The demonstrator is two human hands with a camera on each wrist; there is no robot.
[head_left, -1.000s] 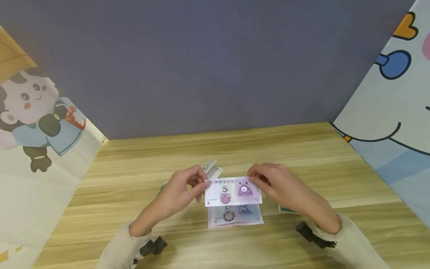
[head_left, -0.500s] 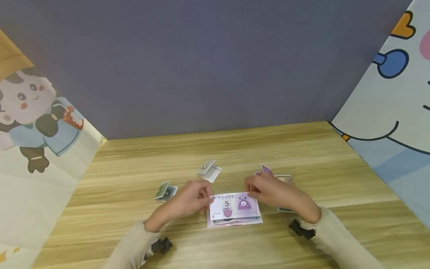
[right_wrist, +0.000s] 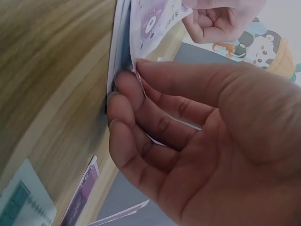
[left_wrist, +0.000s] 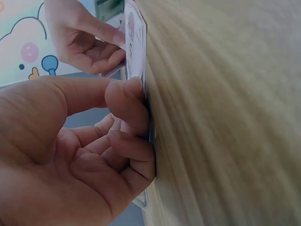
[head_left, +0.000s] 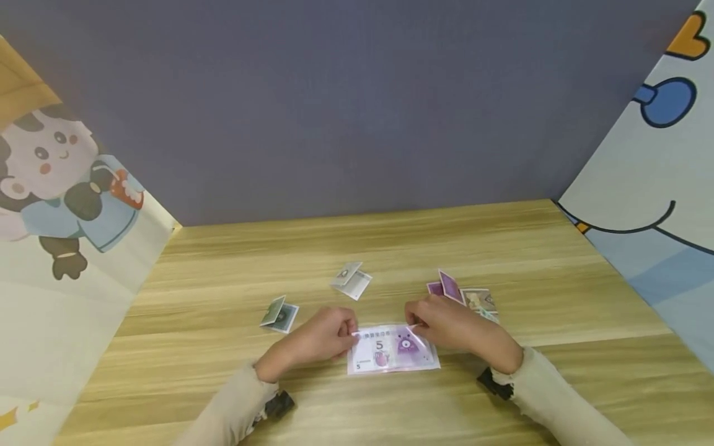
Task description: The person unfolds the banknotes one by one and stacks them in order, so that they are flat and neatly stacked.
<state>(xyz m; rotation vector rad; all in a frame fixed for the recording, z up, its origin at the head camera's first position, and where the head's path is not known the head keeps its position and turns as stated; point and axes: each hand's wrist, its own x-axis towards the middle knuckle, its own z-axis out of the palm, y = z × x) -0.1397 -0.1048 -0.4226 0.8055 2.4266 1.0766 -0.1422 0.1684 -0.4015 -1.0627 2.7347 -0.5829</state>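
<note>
A purple 5 play banknote (head_left: 395, 358) with a one-eyed monster lies over a small stack of notes at the table's near middle. My left hand (head_left: 323, 334) pinches its upper left corner between thumb and fingers, low against the wood. At the upper right corner my right hand (head_left: 449, 323) pinches the same note. In the right wrist view the play banknote (right_wrist: 153, 23) bends up at that corner, apart from the bluish-edged notes (right_wrist: 120, 42) under it. The stacked notes are mostly hidden from above.
On the wooden table (head_left: 251, 254) lie a folded green note (head_left: 281, 314), a folded grey note (head_left: 352, 282) and a folded purple note (head_left: 448, 286). A brownish note (head_left: 478, 300) lies partly behind my right hand. A grey panel (head_left: 357, 111) rises at the back, cartoon-printed panels at both sides.
Both hands have lowered the 5 play banknote toward me onto the stack, covering the blue 10 note seen earlier. The folded notes on both sides have come into view.
</note>
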